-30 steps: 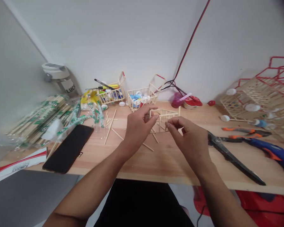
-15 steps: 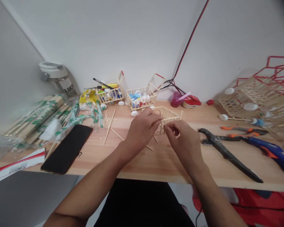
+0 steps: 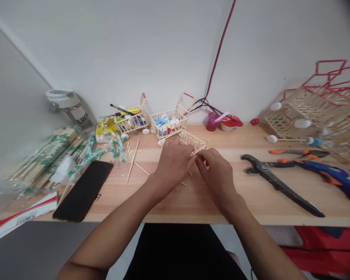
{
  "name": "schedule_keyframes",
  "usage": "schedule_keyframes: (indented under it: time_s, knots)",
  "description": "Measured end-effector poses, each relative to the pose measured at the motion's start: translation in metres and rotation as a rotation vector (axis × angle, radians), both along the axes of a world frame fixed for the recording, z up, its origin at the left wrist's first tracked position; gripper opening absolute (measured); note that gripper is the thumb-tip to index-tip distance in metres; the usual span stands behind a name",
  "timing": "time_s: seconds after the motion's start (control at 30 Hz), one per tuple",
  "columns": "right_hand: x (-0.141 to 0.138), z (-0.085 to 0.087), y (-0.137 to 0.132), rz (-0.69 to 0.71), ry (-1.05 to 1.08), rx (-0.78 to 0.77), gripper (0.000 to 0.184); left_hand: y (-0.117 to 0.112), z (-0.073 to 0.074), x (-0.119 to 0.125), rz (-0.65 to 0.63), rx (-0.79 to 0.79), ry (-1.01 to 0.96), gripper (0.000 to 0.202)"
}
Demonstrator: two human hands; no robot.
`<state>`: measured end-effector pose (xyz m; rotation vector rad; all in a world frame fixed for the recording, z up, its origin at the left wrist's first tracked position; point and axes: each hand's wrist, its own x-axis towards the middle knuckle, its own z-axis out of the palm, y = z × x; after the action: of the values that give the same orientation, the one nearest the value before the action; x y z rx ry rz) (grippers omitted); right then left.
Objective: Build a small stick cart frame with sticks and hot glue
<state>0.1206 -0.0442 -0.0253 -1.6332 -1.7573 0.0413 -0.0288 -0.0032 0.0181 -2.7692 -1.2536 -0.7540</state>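
A small basket frame of thin wooden sticks (image 3: 195, 140) is just beyond my hands, partly hidden by them. My left hand (image 3: 175, 158) has its fingers closed on the near side of this frame. Close beside it, my right hand (image 3: 216, 173) is pinched at the near corner, its fingertips meeting those of the left; whatever lies between them is too small to make out. Loose wooden sticks (image 3: 133, 161) are on the wooden table to the left, and a few ends show below the hands.
Two finished-looking stick carts (image 3: 169, 121) stand at the back. On the left are packed sticks (image 3: 43, 149), a phone (image 3: 83, 190) and a bottle (image 3: 71, 107). On the right lie pincers (image 3: 280, 184), pliers (image 3: 299, 154), a blue glue gun (image 3: 332, 177) and stacked carts (image 3: 303, 105).
The basket frame has tilted and turned, with its right end now nearer my fingers. My right hand has moved left, up against my left fingertips. The camera view has shifted slightly.
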Motion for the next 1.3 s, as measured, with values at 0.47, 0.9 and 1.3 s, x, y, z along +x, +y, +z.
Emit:
schedule_keyframes:
  time_s: [0.47, 0.9, 1.3]
  knots:
    - [0.004, 0.012, -0.003, 0.032, 0.177, 0.224, 0.015, 0.001, 0.021, 0.012, 0.081, -0.079, -0.237, 0.016]
    - [0.022, 0.016, -0.007, 0.200, 1.002, -0.184, 0.034, -0.007, 0.021, 0.012, 0.090, -0.380, -0.823, 0.015]
    - [0.025, 0.014, -0.003, 0.214, 1.000, -0.190, 0.032, -0.005, 0.019, 0.012, 0.079, -0.487, -0.750, 0.016]
